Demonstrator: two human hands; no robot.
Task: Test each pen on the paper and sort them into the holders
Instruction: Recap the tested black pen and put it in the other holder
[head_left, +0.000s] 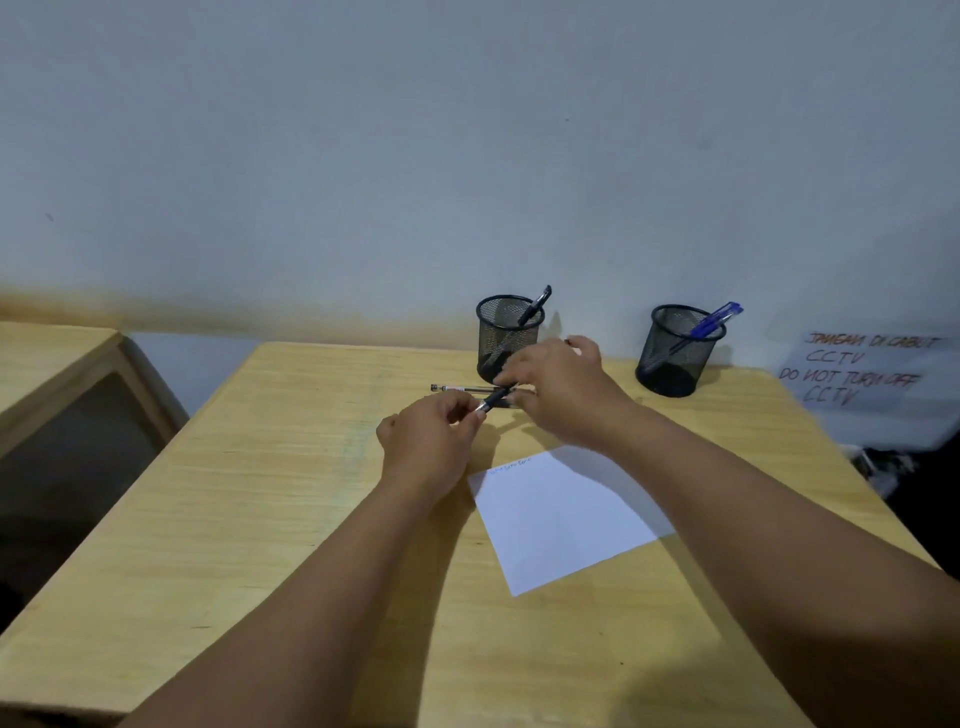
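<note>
Both hands hold one dark pen (492, 401) above the wooden table (260, 493). My left hand (431, 431) pinches its near, silver-tipped end. My right hand (558, 387) grips its far end. Another pen (460, 388) with a clear barrel lies flat on the table just behind the hands. A white paper (566, 514) with a short blue scribble near its top edge lies in front of my right hand. Two black mesh holders stand at the back: the left holder (506, 332) has a black pen in it, the right holder (675, 348) has blue pens.
A handwritten notice (862, 371) about CCTV is on the wall at the right. A second wooden desk (52, 374) stands to the left across a gap. The wall runs just behind the holders.
</note>
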